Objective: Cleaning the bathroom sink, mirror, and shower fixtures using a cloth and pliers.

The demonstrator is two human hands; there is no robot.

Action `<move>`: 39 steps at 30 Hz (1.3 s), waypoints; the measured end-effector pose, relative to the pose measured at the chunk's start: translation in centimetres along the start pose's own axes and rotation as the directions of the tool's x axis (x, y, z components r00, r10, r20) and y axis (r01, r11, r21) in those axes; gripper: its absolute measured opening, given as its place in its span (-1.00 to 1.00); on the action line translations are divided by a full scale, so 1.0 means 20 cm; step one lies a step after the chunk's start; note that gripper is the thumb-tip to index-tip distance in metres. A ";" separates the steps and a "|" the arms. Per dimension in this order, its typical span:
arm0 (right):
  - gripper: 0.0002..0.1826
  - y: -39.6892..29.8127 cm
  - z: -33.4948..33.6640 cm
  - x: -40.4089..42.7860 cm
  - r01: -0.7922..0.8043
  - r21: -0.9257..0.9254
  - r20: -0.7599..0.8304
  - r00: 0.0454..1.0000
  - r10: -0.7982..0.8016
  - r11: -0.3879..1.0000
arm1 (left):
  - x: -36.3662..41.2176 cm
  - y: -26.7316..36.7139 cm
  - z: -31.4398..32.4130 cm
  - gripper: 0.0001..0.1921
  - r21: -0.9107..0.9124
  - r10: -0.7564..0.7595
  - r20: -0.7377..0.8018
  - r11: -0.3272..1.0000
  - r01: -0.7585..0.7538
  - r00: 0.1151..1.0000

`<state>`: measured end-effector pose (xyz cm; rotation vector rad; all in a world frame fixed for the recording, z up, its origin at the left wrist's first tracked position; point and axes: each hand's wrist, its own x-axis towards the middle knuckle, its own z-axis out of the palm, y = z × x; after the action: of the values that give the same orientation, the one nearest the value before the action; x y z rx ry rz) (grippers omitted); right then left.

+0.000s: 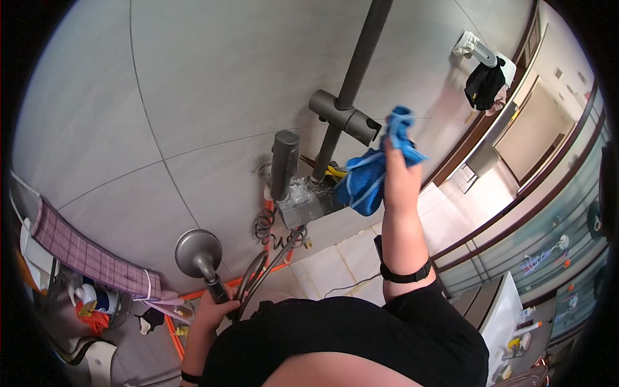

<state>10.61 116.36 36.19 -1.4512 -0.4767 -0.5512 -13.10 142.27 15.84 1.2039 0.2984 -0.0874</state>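
Note:
My left hand (213,309) grips the handle of a grey hand shower (198,252), its round head raised towards the tiled wall. In my right hand (404,179) is a bunched blue cloth (370,181), slightly blurred, beside the shower fixture. Left of the cloth stands the grey shower mixer (309,205), with whitish residue along its top. A dark riser pipe (360,58) rises from it and carries an angled shower holder (346,117) with no shower head in it. Yellow-handled pliers (334,171) lie on the mixer behind the pipe, partly hidden by the cloth.
Below the mixer hang a coiled spray hose (265,223) and a shower hose (271,271). A purple checked cloth (92,246) hangs at left above bottles (96,296). On the right are a wall hook with a black cloth (485,84), a doorway and a white washbasin counter (503,319).

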 end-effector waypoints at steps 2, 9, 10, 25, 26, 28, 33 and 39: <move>-0.55 -0.02 0.04 0.00 0.011 -0.263 0.063 0.998 0.006 0.965 | 0.00 0.01 0.01 -0.78 0.014 -0.014 -0.008 1.000 0.014 1.000; -0.56 0.03 0.06 -0.03 0.141 -0.487 0.052 0.990 -0.132 0.862 | -0.01 0.01 0.02 -0.77 0.004 -0.010 -0.056 1.000 0.010 0.998; -0.60 0.05 0.05 -0.04 0.087 -0.504 0.047 0.996 -0.074 0.859 | -0.02 0.01 0.02 -0.77 -0.005 -0.014 -0.056 1.000 0.013 0.998; -0.64 -0.02 0.05 0.07 0.080 -0.494 0.085 0.995 -0.044 0.866 | 0.01 0.00 0.05 -0.80 -0.002 0.074 -0.049 0.997 -0.074 0.996; -0.64 -0.05 0.05 0.05 0.052 -0.521 0.094 0.996 -0.003 0.852 | 0.01 0.00 0.04 -0.80 -0.003 0.082 -0.043 0.997 -0.083 0.996; -0.64 -0.07 0.04 0.04 0.050 -0.535 0.107 0.994 0.009 0.843 | 0.02 -0.02 0.00 -0.79 0.000 -0.012 -0.035 1.000 0.012 0.999; -0.70 -0.04 -0.08 0.06 -0.072 -0.226 0.088 0.992 0.094 0.971 | 0.01 -0.03 0.00 -0.78 -0.015 0.090 0.006 0.996 -0.090 0.996; -0.65 -0.28 -0.05 0.33 -0.004 0.132 0.044 0.999 -0.002 0.991 | -0.04 0.06 0.08 -0.82 0.076 -0.026 -0.091 0.997 0.033 0.996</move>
<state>12.31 114.65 44.51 -1.3393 -0.5376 -0.4789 -13.31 141.16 17.71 1.2831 0.3947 -0.0710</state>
